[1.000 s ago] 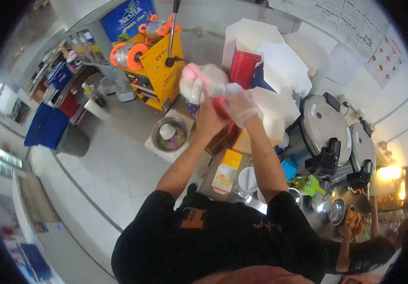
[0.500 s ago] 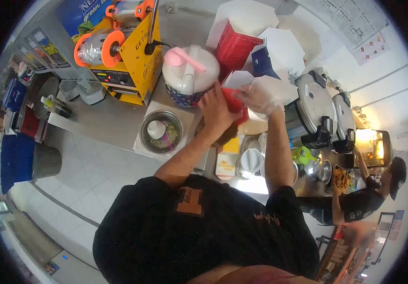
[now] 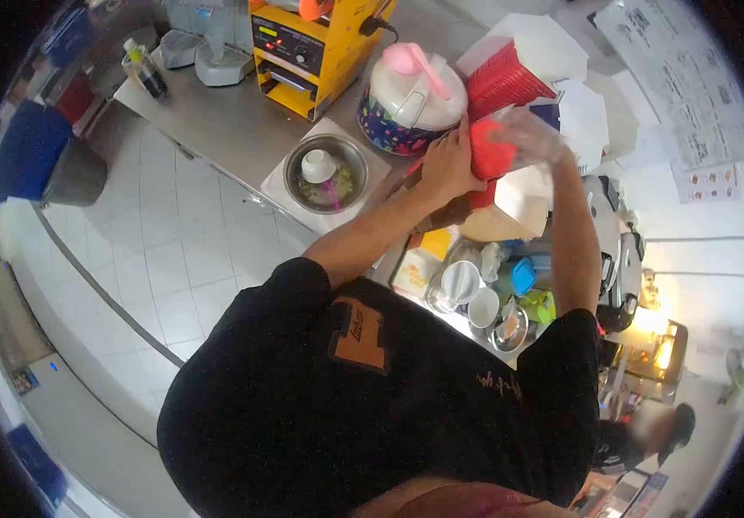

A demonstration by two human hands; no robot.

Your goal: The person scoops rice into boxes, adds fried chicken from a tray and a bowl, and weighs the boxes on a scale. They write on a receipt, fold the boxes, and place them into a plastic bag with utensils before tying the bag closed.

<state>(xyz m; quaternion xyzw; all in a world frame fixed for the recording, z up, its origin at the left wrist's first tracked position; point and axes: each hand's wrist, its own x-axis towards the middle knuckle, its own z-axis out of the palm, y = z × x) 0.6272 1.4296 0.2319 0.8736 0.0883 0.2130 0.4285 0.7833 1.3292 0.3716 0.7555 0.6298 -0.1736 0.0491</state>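
Note:
A red paper box point(image 3: 491, 151) is between my two hands, above the back of the counter. My bare left hand point(image 3: 452, 168) grips its left side, thumb and fingers against the red wall. On the other side, my right hand point(image 3: 529, 138), in a clear plastic glove, is closed at the box's upper edge; motion blurs its fingers. Just behind stands a stack of nested red paper boxes point(image 3: 510, 82) with white insides. A patterned pot with a white lid point(image 3: 411, 108) is left of my left hand, with a pink scoop point(image 3: 415, 65) lying on the lid.
A steel bowl point(image 3: 326, 173) holding a white cup stands at the counter's left front. Behind it is a yellow sealing machine point(image 3: 320, 60). White cups point(image 3: 461, 283) and a blue-lidded container point(image 3: 523, 276) stand nearer my right arm. Another person point(image 3: 648, 436) is at far right.
My view has turned, so the counter shifts in frame. My hands still hold the red box, its red face now turned more toward me. The co-worker appears lower and farther off.

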